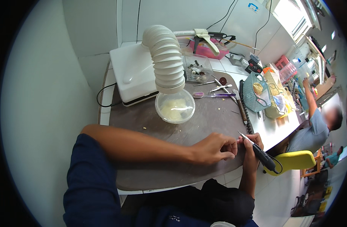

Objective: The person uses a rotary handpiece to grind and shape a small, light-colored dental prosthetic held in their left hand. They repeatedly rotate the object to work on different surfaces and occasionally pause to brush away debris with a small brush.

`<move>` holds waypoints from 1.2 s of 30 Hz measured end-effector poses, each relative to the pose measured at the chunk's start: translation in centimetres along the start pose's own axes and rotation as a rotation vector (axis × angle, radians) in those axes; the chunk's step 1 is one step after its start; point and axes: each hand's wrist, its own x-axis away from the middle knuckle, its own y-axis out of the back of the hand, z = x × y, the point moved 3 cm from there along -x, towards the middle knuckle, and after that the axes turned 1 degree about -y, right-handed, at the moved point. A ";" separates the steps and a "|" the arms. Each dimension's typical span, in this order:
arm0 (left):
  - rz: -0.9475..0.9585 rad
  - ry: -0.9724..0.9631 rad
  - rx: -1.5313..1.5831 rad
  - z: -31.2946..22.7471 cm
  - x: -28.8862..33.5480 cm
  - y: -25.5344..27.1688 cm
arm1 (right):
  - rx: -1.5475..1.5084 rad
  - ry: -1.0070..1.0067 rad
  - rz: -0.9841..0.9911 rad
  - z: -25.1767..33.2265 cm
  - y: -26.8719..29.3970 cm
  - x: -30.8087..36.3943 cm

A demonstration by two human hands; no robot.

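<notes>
To the right of and nearer the person than the round, clear plastic tub (190,113) on the dark brown surface (207,117), a slim black-and-silver pen-shaped rotary handpiece (261,154) sits gripped in the right hand (249,152). Its long axis slants, silver tip aimed back toward the tub's side and corded black end away from it. Of the two hands, the left hand (215,148) is nearer the tub, just beside that tip, its fingers curled and narrow, though whether they pinch something small cannot be told.
</notes>
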 end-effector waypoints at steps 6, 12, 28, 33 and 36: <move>0.043 -0.211 -0.082 0.2 0.7 -0.9 | -0.010 -0.012 0.026 -0.2 -0.3 0.1; 0.053 -0.268 -0.017 0.8 0.6 -1.7 | 0.003 -0.028 -0.018 -0.7 0.4 0.0; -0.161 -0.404 -0.244 1.9 -0.4 -1.5 | -0.044 -0.118 0.002 -0.6 -0.5 -0.5; -0.137 -0.298 -0.183 1.4 -0.3 -1.1 | -0.136 -0.101 0.039 -0.9 0.1 -0.2; -0.196 -0.298 -0.185 1.3 -0.2 -1.4 | -0.122 -0.105 0.019 -1.5 0.7 -0.7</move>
